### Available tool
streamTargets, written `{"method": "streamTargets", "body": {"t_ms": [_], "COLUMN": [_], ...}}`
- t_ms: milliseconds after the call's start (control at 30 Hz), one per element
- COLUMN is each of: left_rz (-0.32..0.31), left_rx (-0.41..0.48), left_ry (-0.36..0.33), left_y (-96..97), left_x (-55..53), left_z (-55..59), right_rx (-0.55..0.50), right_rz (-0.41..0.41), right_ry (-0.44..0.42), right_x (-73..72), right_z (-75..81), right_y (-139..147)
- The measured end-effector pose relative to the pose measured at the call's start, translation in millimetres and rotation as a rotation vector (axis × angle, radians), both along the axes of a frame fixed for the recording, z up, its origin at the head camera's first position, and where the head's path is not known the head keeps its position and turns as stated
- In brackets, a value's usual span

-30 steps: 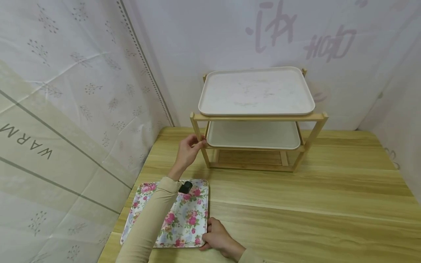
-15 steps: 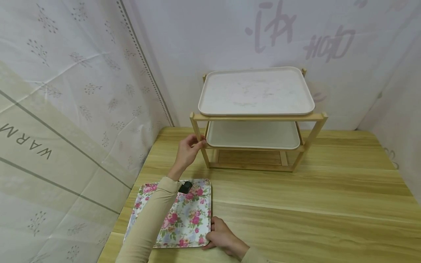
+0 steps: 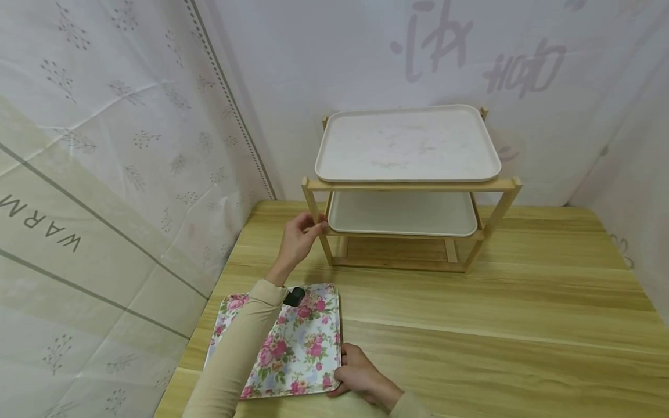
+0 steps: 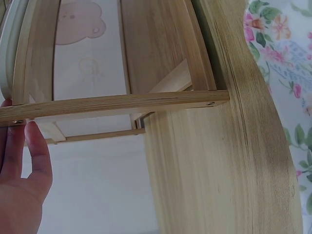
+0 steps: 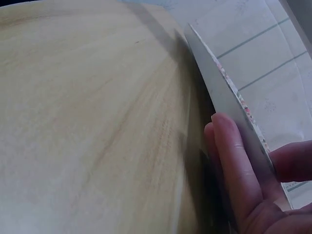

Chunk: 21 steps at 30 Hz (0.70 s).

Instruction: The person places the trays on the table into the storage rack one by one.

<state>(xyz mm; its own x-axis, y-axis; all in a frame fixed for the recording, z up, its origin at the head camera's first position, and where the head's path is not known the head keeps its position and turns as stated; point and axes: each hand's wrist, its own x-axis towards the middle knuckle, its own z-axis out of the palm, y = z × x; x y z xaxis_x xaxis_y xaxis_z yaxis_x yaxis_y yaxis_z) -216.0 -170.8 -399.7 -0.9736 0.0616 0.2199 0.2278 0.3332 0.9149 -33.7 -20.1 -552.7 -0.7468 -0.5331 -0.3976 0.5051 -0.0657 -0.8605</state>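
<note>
A floral tray, white with pink roses, lies in front of me at the left, partly hidden under my left forearm. My right hand grips its right edge near the front corner. In the right wrist view, the thumb is over the patterned face and the fingers are under the pale underside, with a gap between tray and table. My left hand holds the left front post of a wooden rack at middle-shelf height. Thumb and fingers pinch the wooden post in the left wrist view.
On the rack's top level rests a white tray, and another pale tray is on the middle level. The bottom slatted shelf shows bare wood. The wooden table meets printed cloth walls at left and back.
The floral tray has slid a little to the right with my right hand, and its near edge has tilted slightly. My left hand stays on the rack post.
</note>
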Motion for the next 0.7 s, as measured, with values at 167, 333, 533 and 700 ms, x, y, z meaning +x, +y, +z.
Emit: {"method": "streamTargets", "body": {"t_ms": [167,333,533,700], "left_rz": [0.002,0.0,0.002,0.005], "left_rx": [-0.012,-0.014,-0.011,-0.011], "left_ry": [0.005,0.002,0.007,0.015], "left_y": [-0.1,0.1,0.3,0.3], "left_x": [0.1,0.1,-0.2,-0.1], "left_z": [0.0,-0.3,-0.8,-0.9], "right_rx": [-0.012,-0.012,-0.023,-0.041], "right_rz": [0.007,0.033,0.033,0.025], "right_ry": [0.0,0.022,0.049,0.057], "right_x": [-1.1,-1.5,-1.4,-2.1], "right_z": [4.2,9.0,12.0,10.6], "right_y": [6,13,19,24]}}
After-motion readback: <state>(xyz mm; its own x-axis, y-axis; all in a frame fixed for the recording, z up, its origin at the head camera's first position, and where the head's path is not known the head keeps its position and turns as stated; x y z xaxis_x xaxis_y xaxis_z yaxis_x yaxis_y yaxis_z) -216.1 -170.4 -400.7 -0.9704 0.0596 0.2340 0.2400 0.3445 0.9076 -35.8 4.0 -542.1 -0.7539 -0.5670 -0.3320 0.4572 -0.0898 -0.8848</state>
